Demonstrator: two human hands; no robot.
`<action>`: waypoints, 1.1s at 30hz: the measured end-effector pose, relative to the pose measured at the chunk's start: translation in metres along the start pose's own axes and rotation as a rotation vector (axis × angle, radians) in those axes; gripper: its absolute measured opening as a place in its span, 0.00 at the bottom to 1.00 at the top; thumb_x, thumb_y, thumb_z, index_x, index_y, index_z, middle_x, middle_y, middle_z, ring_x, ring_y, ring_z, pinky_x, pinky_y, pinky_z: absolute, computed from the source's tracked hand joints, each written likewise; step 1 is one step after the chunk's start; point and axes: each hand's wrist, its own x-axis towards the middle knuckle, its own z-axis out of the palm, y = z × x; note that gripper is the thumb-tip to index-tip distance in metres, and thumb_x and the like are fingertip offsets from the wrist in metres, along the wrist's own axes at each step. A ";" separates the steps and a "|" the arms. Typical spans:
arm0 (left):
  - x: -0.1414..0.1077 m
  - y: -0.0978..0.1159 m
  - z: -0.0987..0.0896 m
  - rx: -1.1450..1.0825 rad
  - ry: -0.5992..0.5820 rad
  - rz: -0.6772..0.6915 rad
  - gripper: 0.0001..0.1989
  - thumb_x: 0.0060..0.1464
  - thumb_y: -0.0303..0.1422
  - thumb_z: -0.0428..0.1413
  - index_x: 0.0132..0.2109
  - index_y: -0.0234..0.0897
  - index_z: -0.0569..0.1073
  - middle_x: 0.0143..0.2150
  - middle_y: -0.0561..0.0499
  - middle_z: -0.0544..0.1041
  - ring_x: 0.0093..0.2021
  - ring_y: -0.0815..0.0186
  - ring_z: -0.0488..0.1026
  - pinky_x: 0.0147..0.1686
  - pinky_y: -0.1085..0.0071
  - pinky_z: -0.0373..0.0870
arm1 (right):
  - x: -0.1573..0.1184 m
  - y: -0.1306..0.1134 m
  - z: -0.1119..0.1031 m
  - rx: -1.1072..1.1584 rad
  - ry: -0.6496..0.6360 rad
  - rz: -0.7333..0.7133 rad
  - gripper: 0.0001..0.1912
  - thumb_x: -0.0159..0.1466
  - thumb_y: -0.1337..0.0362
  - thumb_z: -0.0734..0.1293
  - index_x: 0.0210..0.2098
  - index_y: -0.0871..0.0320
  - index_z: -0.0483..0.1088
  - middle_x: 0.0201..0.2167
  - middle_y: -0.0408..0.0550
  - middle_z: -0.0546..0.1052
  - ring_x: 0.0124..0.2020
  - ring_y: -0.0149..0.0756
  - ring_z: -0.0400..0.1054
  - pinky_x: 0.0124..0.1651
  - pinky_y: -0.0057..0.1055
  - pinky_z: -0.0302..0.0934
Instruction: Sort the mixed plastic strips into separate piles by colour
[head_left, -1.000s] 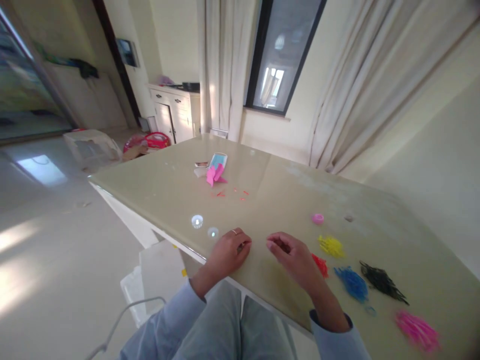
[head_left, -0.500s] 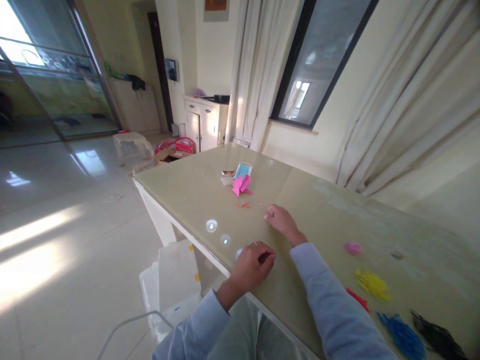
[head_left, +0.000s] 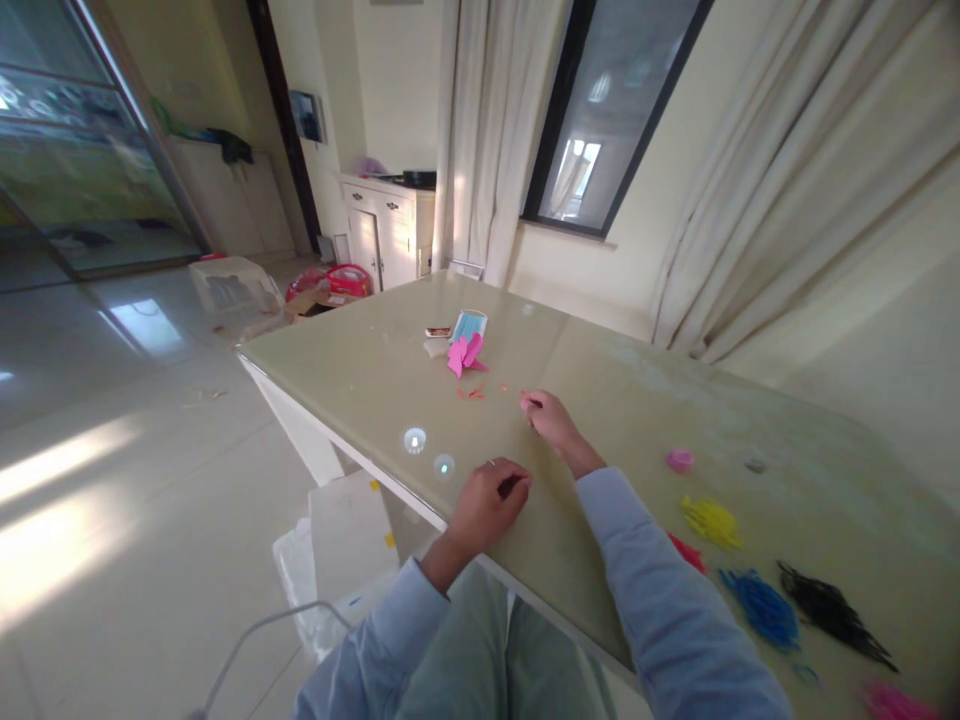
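Observation:
My right hand (head_left: 553,421) reaches over the table, thumb and fingers pinched together. A small orange piece (head_left: 523,393) shows right at its fingertips. Nearer to the table edge, my left hand (head_left: 491,505) rests low with its fingers curled toward the thumb; whatever it may hold is hidden. Several tiny orange pieces (head_left: 472,393) lie loose to the left of my right hand. Just behind them sits a folded pink paper shape (head_left: 466,355), beside a blue-and-white face mask (head_left: 469,325).
On the right lie a pink lump (head_left: 679,460), a yellow pile (head_left: 711,522), a red bit (head_left: 686,551), a blue pile (head_left: 762,608) and a black pile (head_left: 836,612) of thin strips. Two clear round discs (head_left: 415,441) are near the left edge of the table (head_left: 352,375).
The view has shifted slightly to the right. My right hand has moved a little forward, and an orange piece now shows at its fingertips. My left hand keeps its curled pose.

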 end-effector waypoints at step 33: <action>0.002 -0.008 -0.002 0.132 0.085 -0.132 0.19 0.50 0.48 0.57 0.37 0.37 0.79 0.32 0.50 0.80 0.32 0.64 0.75 0.37 0.70 0.72 | -0.248 0.061 -0.107 0.980 0.224 0.207 0.15 0.52 0.56 0.77 0.33 0.58 0.74 0.27 0.40 0.73 0.19 0.22 0.57 0.20 0.21 0.48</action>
